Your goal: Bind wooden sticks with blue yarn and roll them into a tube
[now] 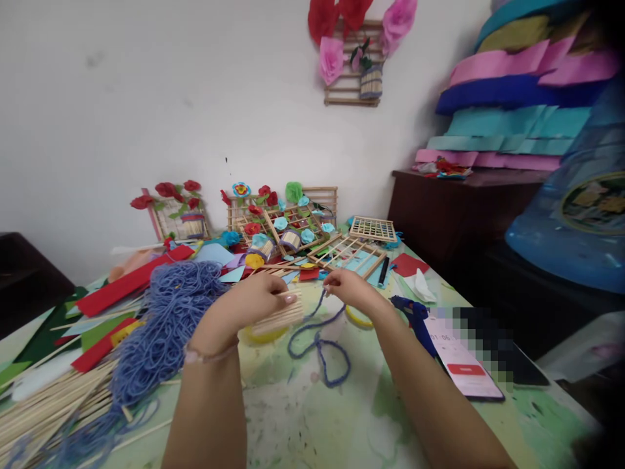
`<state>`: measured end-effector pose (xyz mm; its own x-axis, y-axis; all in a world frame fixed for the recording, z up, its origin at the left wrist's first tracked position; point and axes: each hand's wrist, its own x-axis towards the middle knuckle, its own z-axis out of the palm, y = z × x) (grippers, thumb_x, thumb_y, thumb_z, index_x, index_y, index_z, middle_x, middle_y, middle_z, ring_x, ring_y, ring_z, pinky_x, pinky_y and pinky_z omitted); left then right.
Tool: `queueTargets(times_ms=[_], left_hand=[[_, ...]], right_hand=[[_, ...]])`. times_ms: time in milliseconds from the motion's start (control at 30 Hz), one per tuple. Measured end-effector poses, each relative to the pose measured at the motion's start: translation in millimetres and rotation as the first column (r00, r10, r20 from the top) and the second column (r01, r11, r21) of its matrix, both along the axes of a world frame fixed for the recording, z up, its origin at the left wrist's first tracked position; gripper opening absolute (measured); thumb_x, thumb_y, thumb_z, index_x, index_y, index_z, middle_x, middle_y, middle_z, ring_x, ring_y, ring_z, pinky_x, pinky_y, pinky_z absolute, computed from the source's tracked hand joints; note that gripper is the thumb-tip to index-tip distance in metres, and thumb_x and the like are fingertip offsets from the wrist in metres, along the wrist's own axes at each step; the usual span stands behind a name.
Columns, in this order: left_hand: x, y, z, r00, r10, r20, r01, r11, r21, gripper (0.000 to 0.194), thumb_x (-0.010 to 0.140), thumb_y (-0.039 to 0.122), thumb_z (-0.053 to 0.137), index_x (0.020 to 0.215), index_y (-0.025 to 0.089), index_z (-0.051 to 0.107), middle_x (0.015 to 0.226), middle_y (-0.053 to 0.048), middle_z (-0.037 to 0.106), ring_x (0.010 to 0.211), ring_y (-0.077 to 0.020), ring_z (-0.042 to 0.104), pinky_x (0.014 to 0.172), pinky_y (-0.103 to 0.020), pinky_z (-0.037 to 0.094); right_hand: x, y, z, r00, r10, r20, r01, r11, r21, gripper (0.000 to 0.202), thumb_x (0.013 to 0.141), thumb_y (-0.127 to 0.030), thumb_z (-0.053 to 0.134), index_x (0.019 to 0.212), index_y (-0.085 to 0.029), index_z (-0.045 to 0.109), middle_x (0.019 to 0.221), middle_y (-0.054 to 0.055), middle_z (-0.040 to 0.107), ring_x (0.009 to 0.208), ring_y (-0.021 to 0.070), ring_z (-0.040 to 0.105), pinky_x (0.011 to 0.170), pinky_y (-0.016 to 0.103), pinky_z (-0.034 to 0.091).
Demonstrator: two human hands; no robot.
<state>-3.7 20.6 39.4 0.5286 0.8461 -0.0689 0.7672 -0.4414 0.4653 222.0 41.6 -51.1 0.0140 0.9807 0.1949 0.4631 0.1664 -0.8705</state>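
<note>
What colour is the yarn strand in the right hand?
Blue yarn strand, pinched by the right hand; seen in the head view.

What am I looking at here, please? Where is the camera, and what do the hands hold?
The one picture comes from a camera worn on a person's head, looking down at their own two bare hands above a table. The left hand holds a small bundle of sticks. The right hand pinches one end of a blue yarn strand. To the left lie a yarn pile and loose sticks; to the right, a glue gun and a phone.
</note>
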Motion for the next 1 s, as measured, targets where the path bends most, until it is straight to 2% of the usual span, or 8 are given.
queueTargets(times_ms=[167, 333, 433, 533, 733, 833, 933, 1000], left_hand=[[9, -9, -1.0, 0.995, -0.053, -0.079, 0.059, 0.996, 0.068, 0.033, 0.075, 0.045, 0.048, 0.064, 0.018, 0.061, 0.067, -0.005, 0.063, 0.060, -0.0176, 0.051, 0.053, -0.027, 0.029], [20, -23, 0.1, 0.993, -0.107, -0.048, 0.110, 0.992, 0.065, 0.033, 0.077, 0.044, 0.046, 0.061, 0.018, 0.057, 0.064, -0.006, 0.061, 0.058, -0.0186, 0.051, 0.053, -0.029, 0.028], [34, -29, -7.4, 0.990, -0.139, -0.011, 0.140, 0.988, 0.061, 0.035, 0.079, 0.045, 0.046, 0.060, 0.018, 0.057, 0.064, -0.007, 0.061, 0.057, -0.0192, 0.052, 0.053, -0.029, 0.028], [50, -37, -25.8, 0.983, -0.181, -0.003, 0.181, 0.980, 0.084, 0.033, 0.081, 0.042, 0.046, 0.061, 0.018, 0.057, 0.067, -0.009, 0.062, 0.061, -0.0217, 0.055, 0.055, -0.030, 0.030], [56, -58, -73.1, 0.984, -0.177, 0.020, 0.174, 0.980, 0.099, 0.029, 0.086, 0.036, 0.041, 0.071, 0.017, 0.058, 0.085, -0.011, 0.064, 0.078, -0.0238, 0.058, 0.064, -0.031, 0.035], [53, -65, -90.1, 0.958, -0.281, 0.059, 0.278, 0.959, 0.055, 0.034, 0.088, 0.041, 0.038, 0.072, 0.017, 0.058, 0.082, -0.009, 0.063, 0.075, -0.0216, 0.056, 0.062, -0.030, 0.034], [51, -69, -102.3, 0.894, -0.438, 0.091, 0.436, 0.899, 0.045, 0.035, 0.088, 0.043, 0.040, 0.075, 0.016, 0.059, 0.081, -0.009, 0.062, 0.073, -0.0204, 0.055, 0.062, -0.029, 0.034], [47, -70, -108.3, 0.867, -0.476, 0.147, 0.476, 0.879, 0.036, 0.035, 0.088, 0.044, 0.041, 0.077, 0.016, 0.059, 0.082, -0.008, 0.062, 0.074, -0.0193, 0.054, 0.063, -0.029, 0.035]], right_hand=[[-10, -51, 49.2, 0.973, -0.092, 0.212, 0.047, 0.977, 0.210, 0.017, 0.075, -0.030, 0.065, 0.089, -0.021, 0.068, 0.102, 0.009, 0.066, 0.099, 0.0245, 0.056, 0.087, 0.037, 0.039], [-3, -130, 85.2, 0.946, -0.101, 0.308, 0.023, 0.968, 0.248, 0.021, 0.083, -0.040, 0.055, 0.090, -0.025, 0.068, 0.092, 0.005, 0.068, 0.082, 0.0208, 0.061, 0.069, 0.031, 0.045], [25, -165, 73.4, 0.891, -0.100, 0.443, 0.072, 0.994, 0.079, 0.027, 0.084, -0.045, 0.053, 0.090, -0.025, 0.069, 0.086, 0.005, 0.069, 0.075, 0.0201, 0.061, 0.064, 0.030, 0.045], [64, -188, 43.4, 0.841, -0.161, 0.517, 0.247, 0.964, -0.102, 0.033, 0.083, -0.050, 0.049, 0.086, -0.024, 0.068, 0.081, 0.004, 0.069, 0.071, 0.0200, 0.061, 0.060, 0.030, 0.044], [96, -212, -6.3, 0.744, -0.392, 0.542, 0.524, 0.845, -0.109, 0.034, 0.083, -0.048, 0.045, 0.080, -0.020, 0.066, 0.074, 0.005, 0.067, 0.066, 0.0207, 0.060, 0.061, 0.032, 0.044], [67, -209, -14.1, 0.837, -0.360, 0.413, 0.428, 0.900, -0.083, 0.031, 0.085, -0.045, 0.047, 0.088, -0.020, 0.064, 0.085, 0.007, 0.068, 0.077, 0.0210, 0.062, 0.071, 0.034, 0.047], [28, -198, -21.2, 0.934, -0.170, 0.315, 0.180, 0.984, -0.004, 0.034, 0.080, -0.042, 0.058, 0.108, -0.022, 0.060, 0.105, 0.009, 0.064, 0.095, 0.0216, 0.060, 0.084, 0.035, 0.047], [8, -188, -29.8, 0.952, -0.017, 0.305, 0.018, 1.000, -0.001, 0.028, 0.078, -0.038, 0.061, 0.101, -0.022, 0.063, 0.104, 0.008, 0.064, 0.098, 0.0226, 0.057, 0.086, 0.036, 0.045]])
